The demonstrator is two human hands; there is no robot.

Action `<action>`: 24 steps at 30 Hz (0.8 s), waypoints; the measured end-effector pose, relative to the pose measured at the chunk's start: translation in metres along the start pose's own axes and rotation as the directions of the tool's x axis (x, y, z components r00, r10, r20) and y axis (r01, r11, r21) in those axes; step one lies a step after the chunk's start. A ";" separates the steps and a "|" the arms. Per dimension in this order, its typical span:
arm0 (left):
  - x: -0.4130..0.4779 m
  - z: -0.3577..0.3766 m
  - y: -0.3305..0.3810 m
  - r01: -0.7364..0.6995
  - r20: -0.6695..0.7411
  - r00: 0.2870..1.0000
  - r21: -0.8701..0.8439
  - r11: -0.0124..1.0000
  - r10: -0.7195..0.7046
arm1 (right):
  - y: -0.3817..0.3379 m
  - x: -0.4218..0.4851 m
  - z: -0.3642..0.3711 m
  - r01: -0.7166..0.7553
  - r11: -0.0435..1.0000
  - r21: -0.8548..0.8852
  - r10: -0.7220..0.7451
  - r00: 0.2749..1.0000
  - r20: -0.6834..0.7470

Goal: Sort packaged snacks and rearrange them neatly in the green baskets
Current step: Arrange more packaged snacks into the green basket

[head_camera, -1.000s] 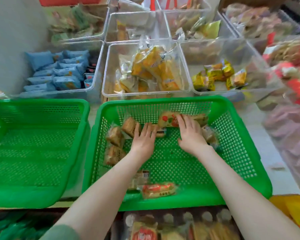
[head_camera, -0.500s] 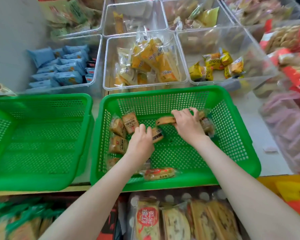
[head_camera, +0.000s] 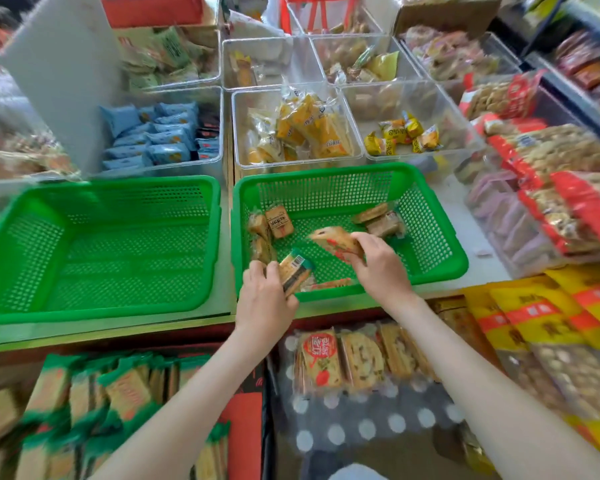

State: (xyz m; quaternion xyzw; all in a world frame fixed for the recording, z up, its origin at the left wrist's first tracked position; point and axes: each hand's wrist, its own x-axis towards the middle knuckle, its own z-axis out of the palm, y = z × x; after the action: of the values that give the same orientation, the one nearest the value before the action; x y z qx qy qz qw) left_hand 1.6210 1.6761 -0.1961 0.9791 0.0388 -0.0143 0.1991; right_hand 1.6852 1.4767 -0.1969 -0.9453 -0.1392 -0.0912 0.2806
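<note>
Left grip (head_camera: 265, 299): fingers curled round a barcode pack (head_camera: 296, 271), over the near-left corner of the right basket (head_camera: 442, 244).
Barcode pack: tilted, with its barcode end pointing up and away from the palm. Its near end is hidden under the fingers.
Right grip (head_camera: 378, 268): thumb and fingers pinch a red-print pack (head_camera: 335, 241) by its near end.
Red-print pack: juts out to the left of the right grip, slanted, above the basket's mesh floor. Cannot tell whether it touches the mesh.
Gap between grips: the two held packs are near each other but apart.
Brown packs (head_camera: 278, 221): three, just beyond the left grip, bunched against the basket's left wall. One leans on its neighbour.
Pale packs (head_camera: 383, 225): two, just beyond the right grip, towards the far-right corner and touching one another.
Orange pack (head_camera: 331, 283): lies flat along the near wall, between the two grips, partly hidden by them.
Left basket (head_camera: 118, 185): to the left of the left grip, side by side with the right basket, mesh floor in view.
Desk (head_camera: 445, 192): carries both baskets, with a pale strip showing to the right of the right grip.
Clear bins (head_camera: 359, 155): beyond both grips. Yellow packs (head_camera: 309, 128) sit straight ahead, blue packs (head_camera: 160, 138) ahead and to the left.
Lower shelf: under the forearms, rows of biscuit packs (head_camera: 323, 356).
Edges of view: smeared, labels unreadable.
</note>
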 end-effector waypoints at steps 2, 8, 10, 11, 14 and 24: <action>-0.019 -0.007 -0.002 -0.039 -0.015 0.999 -0.017 0.999 0.039 | -0.021 -0.026 -0.011 -0.114 0.991 0.067 0.115 0.993 -0.010; -0.078 -0.012 -0.014 -0.160 -0.013 0.987 -0.020 0.987 0.160 | -0.048 -0.108 -0.013 -0.528 0.826 0.198 0.518 0.849 0.102; -0.096 -0.007 -0.023 -0.159 0.009 0.987 -0.016 0.987 0.159 | -0.042 -0.130 -0.001 -0.629 0.751 0.200 0.603 0.777 0.180; -0.104 -0.005 -0.027 -0.152 0.021 0.988 -0.021 0.988 0.153 | -0.036 -0.138 0.005 -0.661 0.724 0.198 0.628 0.750 0.207; -0.121 0.001 -0.038 -0.102 0.057 0.993 -0.021 0.995 0.103 | -0.019 -0.151 0.025 -0.713 0.685 0.146 0.677 0.698 0.234; -0.130 0.004 -0.047 -0.018 0.030 0.999 -0.063 0.998 0.020 | -0.036 -0.140 0.037 -0.225 0.949 -0.222 0.269 0.943 0.196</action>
State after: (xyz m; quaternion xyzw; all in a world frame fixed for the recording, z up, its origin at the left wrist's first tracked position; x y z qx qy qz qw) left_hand 1.4877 1.7083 -0.2127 0.9723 0.0269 -0.0263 0.2305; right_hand 1.5457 1.4965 -0.2449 -0.9826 -0.0400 0.0385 0.1774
